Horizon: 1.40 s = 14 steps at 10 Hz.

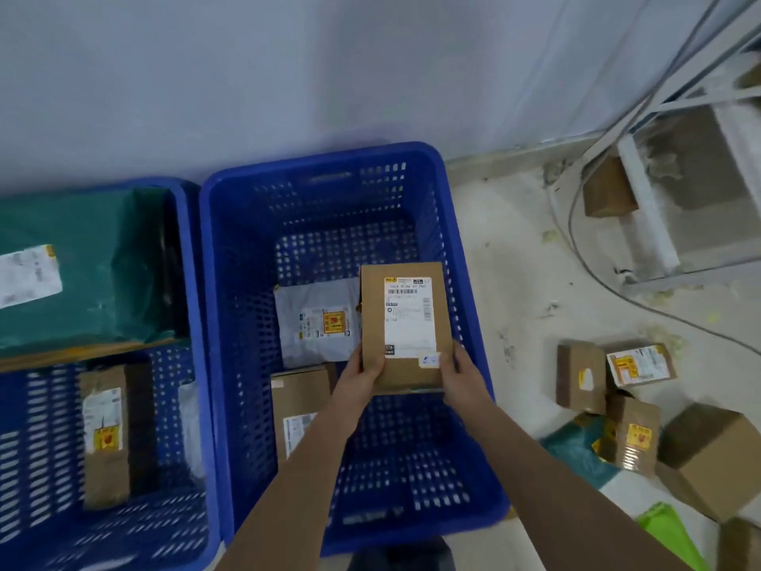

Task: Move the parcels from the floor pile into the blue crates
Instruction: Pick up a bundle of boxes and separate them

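Observation:
A flat brown cardboard parcel (405,323) with a white shipping label is held above the middle blue crate (321,175). My left hand (358,379) grips its lower left corner and my right hand (463,375) grips its lower right corner. Inside that crate lie a grey plastic mailer (315,319) and a brown box (298,399). The left blue crate (193,282) holds a green bag parcel (90,265) and a long brown box (105,434). The floor pile (630,410) of brown boxes lies to the right.
A pale wall stands behind the crates. A metal rack frame (667,199) with a small box and a cable (597,274) occupies the upper right floor. Green bags (667,533) lie at the lower right beside an open brown box (708,459).

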### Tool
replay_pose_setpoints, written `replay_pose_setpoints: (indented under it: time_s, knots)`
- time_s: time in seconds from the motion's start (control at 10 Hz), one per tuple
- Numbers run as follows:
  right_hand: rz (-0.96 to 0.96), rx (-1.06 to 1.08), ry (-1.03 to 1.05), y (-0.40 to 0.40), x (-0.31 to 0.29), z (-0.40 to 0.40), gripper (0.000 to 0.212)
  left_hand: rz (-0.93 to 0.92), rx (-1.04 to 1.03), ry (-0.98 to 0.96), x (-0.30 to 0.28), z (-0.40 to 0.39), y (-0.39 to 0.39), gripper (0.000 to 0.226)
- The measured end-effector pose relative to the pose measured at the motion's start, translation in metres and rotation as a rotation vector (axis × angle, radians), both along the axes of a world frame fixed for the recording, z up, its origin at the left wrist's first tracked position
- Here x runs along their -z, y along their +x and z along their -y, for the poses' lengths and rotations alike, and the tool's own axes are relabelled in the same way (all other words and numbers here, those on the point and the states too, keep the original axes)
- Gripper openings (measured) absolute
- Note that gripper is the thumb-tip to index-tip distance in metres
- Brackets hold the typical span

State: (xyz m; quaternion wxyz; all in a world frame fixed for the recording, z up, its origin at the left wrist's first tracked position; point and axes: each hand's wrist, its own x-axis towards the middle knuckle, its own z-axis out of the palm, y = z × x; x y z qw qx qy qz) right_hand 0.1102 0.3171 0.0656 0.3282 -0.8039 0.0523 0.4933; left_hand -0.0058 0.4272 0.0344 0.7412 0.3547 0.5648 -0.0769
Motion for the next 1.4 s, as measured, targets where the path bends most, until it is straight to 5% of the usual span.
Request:
replay_pose_setpoints:
  time_s: [0.2, 0.4, 0.7, 0.9, 1.0, 1.1, 1.2, 1.3, 1.4]
  knots:
    - [0.116, 0.052, -0.019, 0.000, 0.132, -0.022, 0.051, 0.026, 0.007, 0.099, 0.126, -0.005, 0.011, 0.053]
    - [0.187, 0.161, -0.023, -0.004, 0.208, -0.017, 0.049, 0.056, 0.049, 0.157, 0.192, 0.001, 0.016, 0.052]
    - [0.081, 0.781, -0.137, -0.020, 0.235, -0.035, 0.046, -0.056, 0.059, 0.296, 0.219, 0.019, 0.023, 0.051]
    - [-0.181, 0.679, -0.186, -0.011, 0.220, -0.045, 0.042, -0.127, 0.251, 0.364, 0.218, 0.010, 0.038, 0.056]
    - [-0.252, 0.631, -0.189, -0.020, 0.206, -0.035, 0.042, -0.255, 0.276, 0.412, 0.205, 0.013, 0.032, 0.033]
    - [-0.342, 0.600, -0.062, -0.038, 0.163, -0.016, 0.039, -0.368, 0.287, 0.380, 0.182, 0.024, 0.009, 0.036]
    - [-0.424, 0.496, -0.011, -0.050, 0.115, -0.004, 0.033, -0.428, 0.325, 0.356, 0.140, 0.038, -0.018, 0.027]
    - [-0.424, 0.638, 0.188, -0.054, 0.053, 0.025, 0.015, -0.441, 0.348, 0.343, 0.085, 0.055, -0.034, 0.025]
    - [-0.343, 0.703, 0.300, -0.060, -0.001, 0.061, 0.022, -0.375, 0.337, 0.349, 0.027, 0.072, -0.044, 0.026]
